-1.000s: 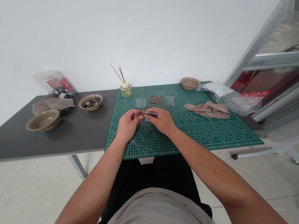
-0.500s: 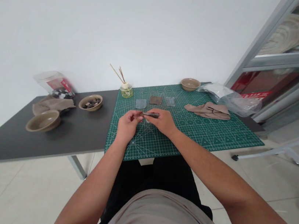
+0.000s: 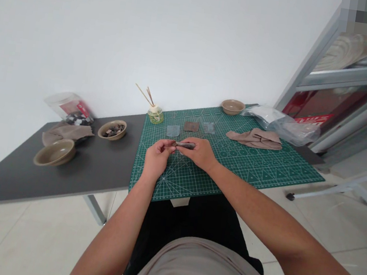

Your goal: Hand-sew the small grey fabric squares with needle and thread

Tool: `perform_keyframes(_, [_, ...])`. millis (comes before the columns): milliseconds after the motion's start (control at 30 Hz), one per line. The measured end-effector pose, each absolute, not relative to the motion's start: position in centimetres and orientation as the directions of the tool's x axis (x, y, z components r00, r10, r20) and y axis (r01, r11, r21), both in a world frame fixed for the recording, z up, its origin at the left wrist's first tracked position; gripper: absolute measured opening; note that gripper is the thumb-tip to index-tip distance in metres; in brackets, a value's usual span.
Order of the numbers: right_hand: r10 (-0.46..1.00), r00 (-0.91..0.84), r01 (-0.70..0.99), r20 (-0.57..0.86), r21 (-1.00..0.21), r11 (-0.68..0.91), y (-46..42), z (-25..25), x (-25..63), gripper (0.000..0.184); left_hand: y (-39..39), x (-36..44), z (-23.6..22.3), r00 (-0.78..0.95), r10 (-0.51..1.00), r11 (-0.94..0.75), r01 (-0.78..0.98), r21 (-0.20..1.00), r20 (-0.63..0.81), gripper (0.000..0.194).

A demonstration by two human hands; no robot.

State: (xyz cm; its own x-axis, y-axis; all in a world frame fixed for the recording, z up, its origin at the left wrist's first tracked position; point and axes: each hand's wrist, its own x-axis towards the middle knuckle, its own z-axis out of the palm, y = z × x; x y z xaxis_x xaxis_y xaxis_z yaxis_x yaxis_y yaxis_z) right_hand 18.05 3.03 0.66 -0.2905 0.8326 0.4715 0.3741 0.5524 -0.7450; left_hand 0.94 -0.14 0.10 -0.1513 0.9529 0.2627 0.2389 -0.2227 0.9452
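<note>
Over the green cutting mat [image 3: 191, 179], my right hand [image 3: 204, 154] is closed on a small, flat greyish-brown piece [image 3: 186, 145], seen nearly edge-on. My left hand [image 3: 157, 155] pinches at the left end of that piece, fingertips close to those of the right. What the piece is made of cannot be made out. Just beyond the hands lie a pale translucent square [image 3: 172, 130], a brown square [image 3: 191, 126] and a crinkled clear packet [image 3: 209, 127]. They lie in a loose row on the mat.
A reed diffuser [image 3: 155, 114] stands at the mat's back left corner. Left of it are a bowl of dark chips [image 3: 112, 130], another bowl [image 3: 54, 153], a cloth and a plastic bag. A bowl [image 3: 233, 107], a brown cloth [image 3: 258, 139] and a clear bag [image 3: 281, 121] lie right.
The view has tilted up slightly, so everything sits a little lower. Both hands keep hold of the greyish-brown piece, with small shifts of the fingers.
</note>
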Motion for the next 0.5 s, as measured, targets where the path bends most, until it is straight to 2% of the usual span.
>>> perform_keyframes(133, [0.802,-0.349,0.366,0.485,-0.717,0.593,3.14,0.52,17.98,0.013,-0.23,1.05,0.32,-0.147,0.953,-0.223,0.25,0.942,0.264,0.018])
perform_keyframes(500, [0.849,-0.255,0.391,0.463,-0.754,0.529,2.99,0.46,18.01,0.012,-0.12,1.08,0.05,-0.137,0.959,-0.218,0.203,0.955,0.248,0.019])
